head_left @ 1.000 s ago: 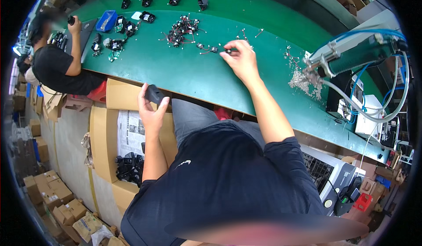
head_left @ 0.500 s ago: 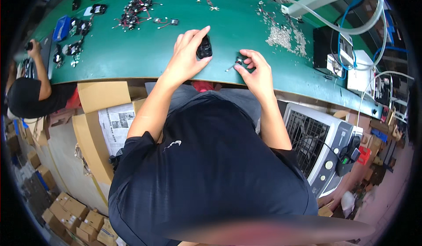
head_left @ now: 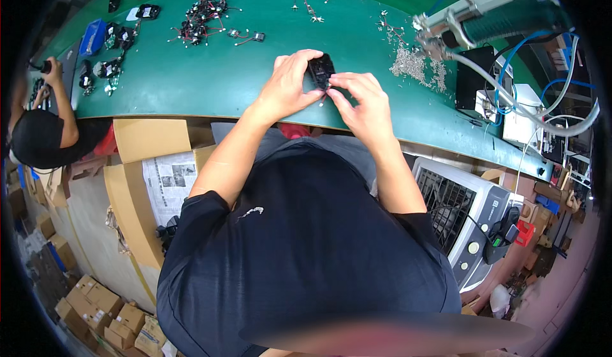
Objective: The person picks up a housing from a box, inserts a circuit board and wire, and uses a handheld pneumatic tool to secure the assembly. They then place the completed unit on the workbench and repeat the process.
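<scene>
Above the green workbench [head_left: 255, 89], my left hand [head_left: 288, 86] grips a black plastic housing [head_left: 320, 67] between thumb and fingers, its hollow side facing up. My right hand [head_left: 363, 102] meets it at the near right corner, thumb and fingertips pinched on a small wired part [head_left: 327, 90], mostly hidden by the fingers. That part touches the housing; whether it sits inside, I cannot tell. Farther off on the bench lie a heap of small wired parts [head_left: 201, 19] with red and black leads and two single ones [head_left: 247, 36].
Small metal pieces [head_left: 411, 64] lie piled at the right, under a hose-fed machine arm [head_left: 497, 25]. A blue tray [head_left: 93, 37] and several black housings [head_left: 121, 36] stand at the left, near a co-worker [head_left: 44, 134]. An open carton [head_left: 137, 197] and an air cooler [head_left: 452, 210] flank me below the edge.
My right hand has moved left and brought the small wired part to the housing. My left hand has shifted right with the housing, and the two hands now meet.
</scene>
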A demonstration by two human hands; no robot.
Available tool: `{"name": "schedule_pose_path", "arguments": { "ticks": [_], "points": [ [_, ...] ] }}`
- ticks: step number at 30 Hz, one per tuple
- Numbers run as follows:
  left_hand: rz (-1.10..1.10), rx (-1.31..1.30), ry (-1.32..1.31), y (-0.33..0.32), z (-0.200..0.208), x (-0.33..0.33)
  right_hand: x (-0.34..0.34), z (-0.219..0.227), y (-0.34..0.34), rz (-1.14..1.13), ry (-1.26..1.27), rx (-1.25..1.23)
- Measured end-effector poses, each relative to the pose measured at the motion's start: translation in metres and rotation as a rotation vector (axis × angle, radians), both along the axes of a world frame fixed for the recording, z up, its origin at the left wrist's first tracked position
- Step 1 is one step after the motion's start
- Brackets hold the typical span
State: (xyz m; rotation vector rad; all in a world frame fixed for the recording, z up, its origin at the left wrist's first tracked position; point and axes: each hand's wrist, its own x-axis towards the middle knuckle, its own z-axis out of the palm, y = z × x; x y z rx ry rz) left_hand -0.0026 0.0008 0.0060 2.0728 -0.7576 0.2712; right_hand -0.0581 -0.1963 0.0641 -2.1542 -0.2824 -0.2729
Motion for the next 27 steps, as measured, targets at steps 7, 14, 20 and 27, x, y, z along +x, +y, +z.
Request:
{"name": "schedule_pose_path", "arguments": {
  "ticks": [7,14,20,27],
  "points": [
    [-0.001,0.079,0.002,0.003,0.001,-0.003,0.009,-0.017,0.004,0.103,-0.13,-0.191],
    [-0.012,0.073,-0.022,0.002,0.003,0.0,0.011,-0.019,0.007,0.08,-0.04,-0.163],
    [-0.023,0.052,-0.031,0.002,0.005,-0.001,0.017,-0.017,0.005,0.084,-0.134,-0.268],
    [-0.026,0.06,-0.025,0.003,0.003,-0.002,0.019,-0.008,0.005,0.128,-0.108,-0.334]
  ]
}}
